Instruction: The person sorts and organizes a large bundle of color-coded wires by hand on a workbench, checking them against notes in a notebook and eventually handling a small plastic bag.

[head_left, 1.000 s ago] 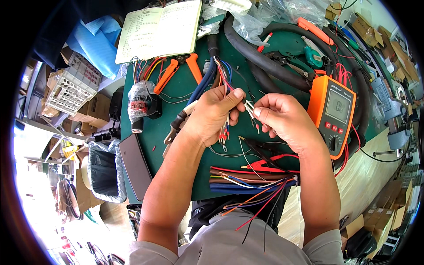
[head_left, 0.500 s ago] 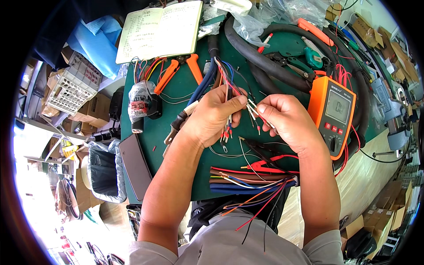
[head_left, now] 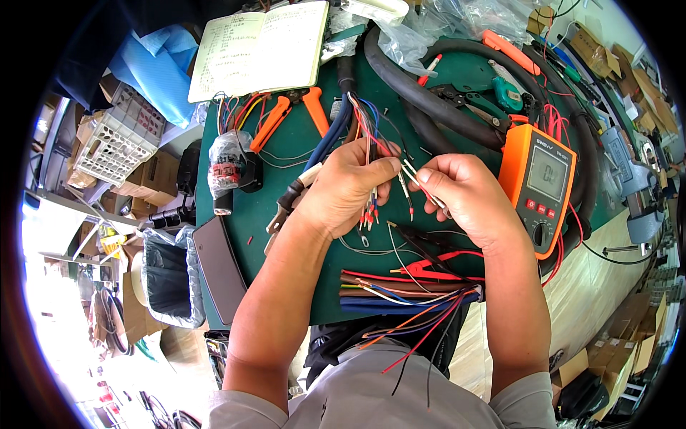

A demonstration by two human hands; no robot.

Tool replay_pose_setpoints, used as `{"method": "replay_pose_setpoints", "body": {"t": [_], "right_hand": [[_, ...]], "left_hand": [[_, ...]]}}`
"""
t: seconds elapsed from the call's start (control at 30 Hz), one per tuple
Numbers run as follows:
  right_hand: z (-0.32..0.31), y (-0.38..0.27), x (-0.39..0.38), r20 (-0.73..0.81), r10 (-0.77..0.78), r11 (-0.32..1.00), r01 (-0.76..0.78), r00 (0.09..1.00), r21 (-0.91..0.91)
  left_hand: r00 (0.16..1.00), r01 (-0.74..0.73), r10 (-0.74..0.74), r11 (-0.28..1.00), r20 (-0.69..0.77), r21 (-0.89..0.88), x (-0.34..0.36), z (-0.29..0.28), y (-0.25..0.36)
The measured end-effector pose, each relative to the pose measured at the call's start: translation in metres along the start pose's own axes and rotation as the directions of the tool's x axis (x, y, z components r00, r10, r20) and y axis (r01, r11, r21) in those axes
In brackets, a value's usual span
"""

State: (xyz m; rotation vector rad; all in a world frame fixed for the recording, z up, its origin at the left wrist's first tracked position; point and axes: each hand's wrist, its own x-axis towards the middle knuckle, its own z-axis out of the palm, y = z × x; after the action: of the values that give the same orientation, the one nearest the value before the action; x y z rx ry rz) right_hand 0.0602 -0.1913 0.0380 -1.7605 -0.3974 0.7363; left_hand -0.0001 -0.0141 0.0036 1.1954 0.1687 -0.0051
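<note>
A thick black cable [head_left: 346, 74] comes down from the top of the table and fans out into thin coloured wires [head_left: 366, 120]. My left hand [head_left: 351, 180] is closed round several of these wires. Their red-tipped ends [head_left: 368, 216] hang below its fingers. To its right, my right hand [head_left: 463, 187] pinches thin wires with white sleeves [head_left: 411, 172] between thumb and fingers. One loose wire with a red tip [head_left: 411, 210] dangles between the hands. Thick blue wires [head_left: 331, 136] and a black-sleeved lug end [head_left: 286, 200] lie beside my left wrist.
An orange multimeter [head_left: 537, 189] stands right of my right hand, near heavy black hoses [head_left: 407, 79]. Orange-handled pliers [head_left: 271, 125], an open notebook [head_left: 257, 50] and a phone [head_left: 219, 268] lie leftward. Another cut cable bundle [head_left: 407, 293] and a red clip lead [head_left: 429, 269] lie nearest me.
The loose red-tipped wire between my hands has shifted slightly left and down. The white-sleeved wires at my right fingers have moved a little apart from it. Both hands hold nearly the same place.
</note>
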Motion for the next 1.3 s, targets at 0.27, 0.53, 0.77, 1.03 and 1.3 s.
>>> {"method": "replay_pose_setpoints", "body": {"t": [0.27,0.53,0.77,1.03,1.3], "right_hand": [[0.0011,-0.0003,0.0000,-0.009,0.013,1.000,-0.013,1.000,0.018],[0.0013,-0.0007,0.0006,-0.047,-0.001,0.994,0.007,0.999,0.110],[0.0007,-0.0005,0.0011,-0.110,0.006,0.994,0.006,0.994,0.107],[0.0012,-0.0011,0.0011,-0.093,-0.004,0.993,0.015,0.996,0.114],[0.0007,-0.0002,0.0018,-0.108,-0.007,0.990,0.022,0.994,0.139]], "left_hand": [[1.000,-0.006,0.006,1.000,0.007,-0.009,0.0000,0.0000,-0.0005],[1.000,0.000,0.001,0.999,-0.013,0.045,0.0008,0.0020,0.0003],[1.000,-0.010,0.010,1.000,-0.018,-0.010,-0.0012,0.0028,0.0039],[0.998,0.023,-0.029,0.995,-0.057,-0.102,0.0002,0.0031,0.0016],[0.993,0.073,-0.083,0.990,-0.082,-0.118,0.0036,0.0015,-0.0045]]}}
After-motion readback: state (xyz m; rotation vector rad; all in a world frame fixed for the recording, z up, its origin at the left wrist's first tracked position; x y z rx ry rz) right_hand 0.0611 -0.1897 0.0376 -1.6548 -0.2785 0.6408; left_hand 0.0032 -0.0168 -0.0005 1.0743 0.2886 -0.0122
